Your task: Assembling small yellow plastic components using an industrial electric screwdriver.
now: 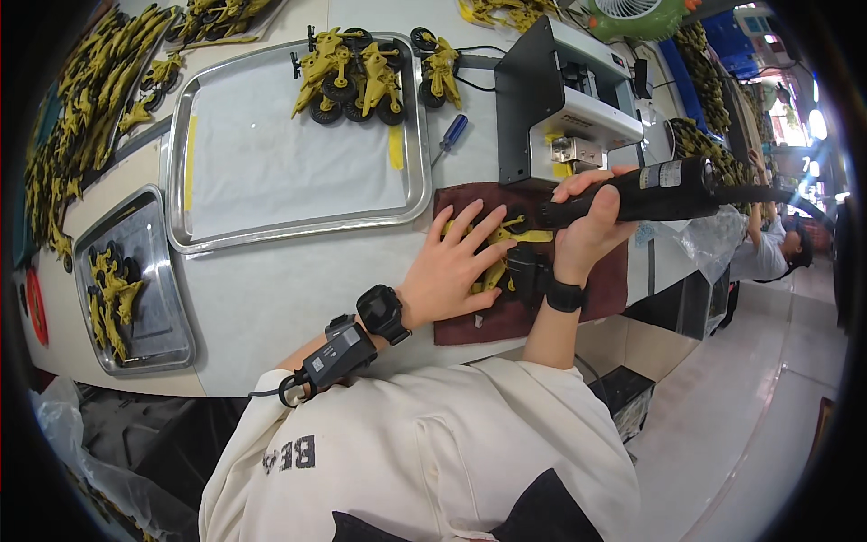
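Black and cylindrical, an electric screwdriver (664, 191) lies almost level in my right hand (585, 237), whose fingers and thumb wrap its front part. Its narrower end points left, over a yellow and black toy motorcycle (490, 257) on a dark red cloth (596, 294). My left hand (444, 278) is spread over that toy, fingers apart and resting on it. The hand hides much of the toy, and I cannot see whether the screwdriver's tip touches it.
A large metal tray (298, 237) carries several assembled toy motorcycles (348, 77). A smaller tray (167, 352) stands left. A blue-handled screwdriver (454, 131) lies beside a white and black machine (578, 108). Yellow parts (90, 135) are heaped far left. Another person (768, 253) is at right.
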### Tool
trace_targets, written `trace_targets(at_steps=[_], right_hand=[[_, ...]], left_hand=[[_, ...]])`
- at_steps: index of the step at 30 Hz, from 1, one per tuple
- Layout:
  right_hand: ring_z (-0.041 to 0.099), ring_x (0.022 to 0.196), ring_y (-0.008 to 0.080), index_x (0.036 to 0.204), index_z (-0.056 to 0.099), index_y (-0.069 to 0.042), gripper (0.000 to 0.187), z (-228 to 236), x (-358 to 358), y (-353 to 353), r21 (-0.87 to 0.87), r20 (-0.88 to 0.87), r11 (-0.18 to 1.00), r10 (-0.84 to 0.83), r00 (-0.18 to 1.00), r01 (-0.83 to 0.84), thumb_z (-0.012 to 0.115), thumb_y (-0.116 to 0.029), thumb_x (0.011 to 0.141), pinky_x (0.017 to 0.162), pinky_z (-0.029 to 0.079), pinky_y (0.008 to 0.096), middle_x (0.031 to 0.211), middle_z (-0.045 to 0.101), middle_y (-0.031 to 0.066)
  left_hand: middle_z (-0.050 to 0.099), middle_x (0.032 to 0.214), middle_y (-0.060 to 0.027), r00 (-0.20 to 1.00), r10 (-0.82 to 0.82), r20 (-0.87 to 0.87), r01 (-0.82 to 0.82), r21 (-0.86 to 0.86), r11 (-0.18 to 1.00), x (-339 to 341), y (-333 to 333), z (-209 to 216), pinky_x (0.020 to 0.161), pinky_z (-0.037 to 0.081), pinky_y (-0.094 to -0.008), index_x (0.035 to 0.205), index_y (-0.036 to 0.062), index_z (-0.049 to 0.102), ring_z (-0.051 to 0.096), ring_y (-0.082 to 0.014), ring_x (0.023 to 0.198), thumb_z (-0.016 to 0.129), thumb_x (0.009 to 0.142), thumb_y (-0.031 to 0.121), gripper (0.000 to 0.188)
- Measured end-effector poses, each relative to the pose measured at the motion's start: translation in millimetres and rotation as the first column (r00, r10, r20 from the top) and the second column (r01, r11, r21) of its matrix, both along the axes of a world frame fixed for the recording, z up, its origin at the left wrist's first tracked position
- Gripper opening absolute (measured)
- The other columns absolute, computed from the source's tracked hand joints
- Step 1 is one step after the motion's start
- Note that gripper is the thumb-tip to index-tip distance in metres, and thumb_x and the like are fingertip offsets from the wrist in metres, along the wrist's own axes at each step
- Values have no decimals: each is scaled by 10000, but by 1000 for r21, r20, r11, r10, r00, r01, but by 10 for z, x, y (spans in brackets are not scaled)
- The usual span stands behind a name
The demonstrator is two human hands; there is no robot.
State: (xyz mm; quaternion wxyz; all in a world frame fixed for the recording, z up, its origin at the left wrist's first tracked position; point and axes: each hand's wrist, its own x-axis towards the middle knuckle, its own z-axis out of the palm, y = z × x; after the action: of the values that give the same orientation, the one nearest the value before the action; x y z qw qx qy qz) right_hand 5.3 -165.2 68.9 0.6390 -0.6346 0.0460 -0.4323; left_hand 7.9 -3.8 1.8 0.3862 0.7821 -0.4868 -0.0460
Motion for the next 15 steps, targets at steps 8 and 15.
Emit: trace_targets(at_steps=[8,15], right_hand=[[500,482,181,1137,365,-21,636,283,-52,-43,15,29,995,-99,995,99,552,-538,816,478,450,298,618,517,91],[499,452,187,1162,340,3,701,181,-62,67,-290,16,952,-99,995,99,569,-551,799,451,449,313,606,517,97]], left_hand=[[298,1437,-81,998,39,48,-37,-42,998,5,-9,43,927,259,-501,1205,210,525,317,-324,1243,695,624,328,617],[289,1440,-86,1000,1,0,-1,30,1000,-9,-19,14,914,263,-496,1212,221,512,327,-319,1230,704,622,341,632]])
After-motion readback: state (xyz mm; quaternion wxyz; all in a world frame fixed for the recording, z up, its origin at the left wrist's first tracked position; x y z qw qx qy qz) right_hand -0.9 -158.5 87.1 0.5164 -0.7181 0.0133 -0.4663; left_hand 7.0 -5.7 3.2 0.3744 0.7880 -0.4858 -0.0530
